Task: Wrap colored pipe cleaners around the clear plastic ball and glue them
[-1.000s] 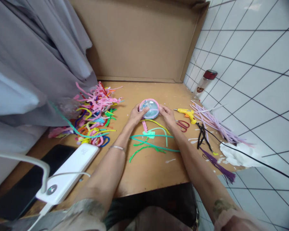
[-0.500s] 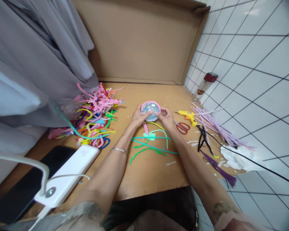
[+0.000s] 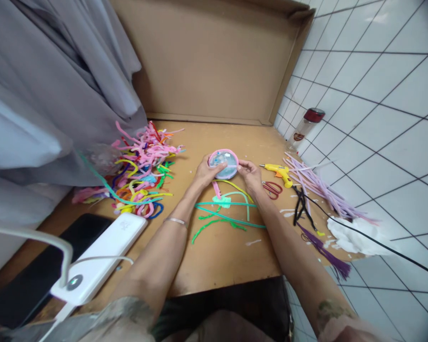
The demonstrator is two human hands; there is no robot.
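Observation:
Between my hands is a round, clear, shallow disc [image 3: 229, 172] with a pink fuzzy rim and small blue and white bits showing in it. My left hand [image 3: 206, 172] grips its left side, thumb lying across the face. At the right edge, my right hand [image 3: 248, 173] pinches the pink rim with thumb and fingertips. Just below lie a yellow pipe cleaner [image 3: 231, 184], a short pink piece [image 3: 217, 190], a pale green bow-like piece [image 3: 221, 202], teal pipe cleaners [image 3: 235, 221] and a twisted green strand [image 3: 214, 224].
Right of my hands are a yellow glue gun [image 3: 278, 172], red-handled scissors [image 3: 272, 190], lilac pipe cleaners [image 3: 323, 192], a purple tassel [image 3: 323, 249] and white fluff [image 3: 355, 235]. A bottle [image 3: 305, 128] stands behind. Left are piled pipe cleaners [image 3: 146, 161] and a white power bank [image 3: 103, 256].
My right thumb has drawn back from the disc's face to its right edge, and the right hand has shifted slightly right. My left hand keeps its hold.

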